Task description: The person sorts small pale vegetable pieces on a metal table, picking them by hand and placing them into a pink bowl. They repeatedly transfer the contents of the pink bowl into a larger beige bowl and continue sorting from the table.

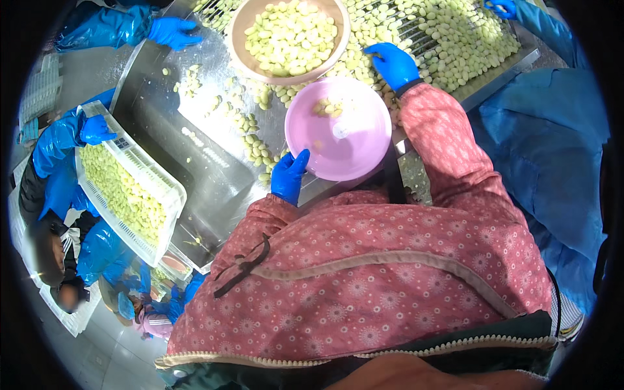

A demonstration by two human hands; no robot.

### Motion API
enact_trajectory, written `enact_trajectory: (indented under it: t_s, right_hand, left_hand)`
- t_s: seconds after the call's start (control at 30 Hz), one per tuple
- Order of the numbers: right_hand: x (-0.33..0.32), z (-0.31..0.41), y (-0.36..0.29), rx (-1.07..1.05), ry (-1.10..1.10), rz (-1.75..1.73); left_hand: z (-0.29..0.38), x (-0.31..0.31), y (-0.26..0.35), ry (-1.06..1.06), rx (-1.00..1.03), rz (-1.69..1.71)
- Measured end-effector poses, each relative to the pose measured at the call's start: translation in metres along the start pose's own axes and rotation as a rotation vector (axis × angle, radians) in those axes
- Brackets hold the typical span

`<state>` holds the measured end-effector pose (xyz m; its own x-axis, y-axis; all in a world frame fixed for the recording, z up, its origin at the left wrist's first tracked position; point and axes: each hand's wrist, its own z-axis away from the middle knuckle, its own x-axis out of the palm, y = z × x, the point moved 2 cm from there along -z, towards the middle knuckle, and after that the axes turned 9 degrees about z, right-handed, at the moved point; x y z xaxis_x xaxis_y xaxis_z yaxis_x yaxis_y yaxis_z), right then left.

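My left hand, in a blue glove, grips the near left rim of a pink plastic basin, thumb over the edge. A few pale green oval fruits lie inside that basin. My right hand, gloved in blue too, reaches past the basin to loose fruits spread over a metal grate. Its fingers are bent and apart, the tips among the fruits; nothing shows held in them. Beyond the pink basin stands a beige basin heaped with the same fruits.
Scattered fruits lie on the steel table. At left, a co-worker's gloved hand holds a tilted white crate full of fruits. Other gloved hands reach in at top left and top right. A blue-clad person is close on my right.
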<state>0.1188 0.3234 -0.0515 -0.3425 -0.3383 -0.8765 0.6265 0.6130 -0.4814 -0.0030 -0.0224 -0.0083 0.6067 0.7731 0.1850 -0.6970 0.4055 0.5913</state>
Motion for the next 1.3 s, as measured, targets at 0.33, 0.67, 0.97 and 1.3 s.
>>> enact_trajectory:
  t_s: [0.33,0.67,0.97,1.3]
  right_hand:
    - [-0.021,0.004,-0.019,0.328,-0.21,-0.502]
    - [-0.034,0.076,0.006,0.474,-0.256,-0.763]
    - [-0.033,0.083,0.014,0.423,-0.153,-0.746]
    - [0.015,0.055,-0.066,0.567,-0.352,-1.138]
  left_hand:
    - [-0.007,-0.011,0.0,0.013,0.039,-0.047]
    - [0.04,-0.066,0.058,0.14,0.007,-0.054]
    - [0.006,0.006,0.207,0.297,1.461,-0.878]
    - [-0.009,-0.009,0.201,0.307,1.502,-0.52]
